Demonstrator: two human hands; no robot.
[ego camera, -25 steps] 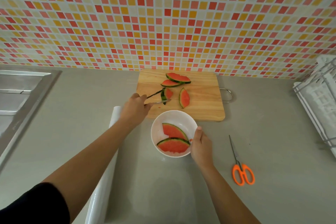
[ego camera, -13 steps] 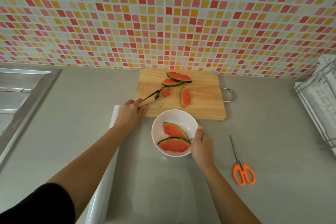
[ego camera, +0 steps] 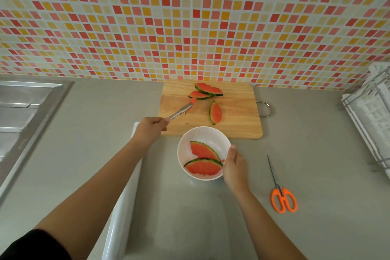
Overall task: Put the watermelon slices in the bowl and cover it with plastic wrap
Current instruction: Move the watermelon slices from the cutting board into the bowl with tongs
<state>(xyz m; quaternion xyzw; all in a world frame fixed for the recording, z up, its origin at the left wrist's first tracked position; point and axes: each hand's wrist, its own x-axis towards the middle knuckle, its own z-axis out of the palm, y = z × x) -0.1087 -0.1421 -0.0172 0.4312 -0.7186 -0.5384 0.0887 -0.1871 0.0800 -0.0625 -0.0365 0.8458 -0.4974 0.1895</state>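
Head view shows the left hand (ego camera: 148,131) curled round the handle end of the tongs (ego camera: 179,112), arms squeezed close together, tips reaching out over the board (ego camera: 238,112) to just beside the nearest of three slices (ego camera: 209,89); the tips look red, and I cannot tell whether they pinch anything. The tongs likely keep juice off the fingers and give reach across the board without leaning.

Two more slices already lie flat in the bowl (ego camera: 211,133), one overlapping the other; the bowl sits on the counter (ego camera: 316,154), touching the board's near edge, so each carry is short. The right hand (ego camera: 234,164) grips the bowl's right rim, thumb on the lip and fingers round the outside, probably to steady it against sliding when a slice drops in.

On the board, two slices overlap at the far edge; the third lies apart, nearer the bowl.

The wrap roll (ego camera: 124,207) lies lengthwise under the left forearm, just left of the bowl, and the scissors (ego camera: 282,196) lie well to the right; both seem staged for covering, a step not yet begun; by my reckoning the filling is under halfway.
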